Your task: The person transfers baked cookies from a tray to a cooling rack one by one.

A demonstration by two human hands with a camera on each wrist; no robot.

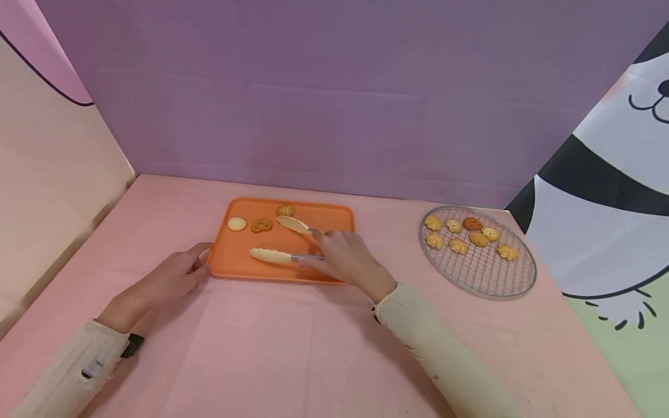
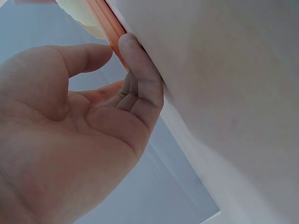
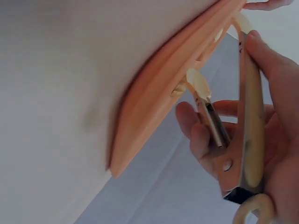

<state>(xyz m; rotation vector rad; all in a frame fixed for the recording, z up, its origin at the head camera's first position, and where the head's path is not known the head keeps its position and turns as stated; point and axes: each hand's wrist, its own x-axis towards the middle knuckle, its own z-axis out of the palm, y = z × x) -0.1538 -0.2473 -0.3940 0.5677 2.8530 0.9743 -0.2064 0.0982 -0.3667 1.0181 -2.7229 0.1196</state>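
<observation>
Tongs stand spread over the orange tray, gripped by the right hand, the left hand pinching the tray's rim; we judge pick-up in progress, next requiring closure about a cookie.

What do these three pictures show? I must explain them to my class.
No machine here: just a person's bare left hand and right hand. The wide picture comes from a head-worn camera, looking forward and down; the close ones come from wrist-worn cameras, one per arm. On the pink table lies a rectangular orange tray with a round pale cookie, a brown pretzel-shaped cookie and a ridged golden cookie. To its right, a round grey wire rack holds eight more cookies. The left hand holds the tray's left edge. The right hand grips cream-and-silver tongs, their tips spread apart over the tray.
</observation>
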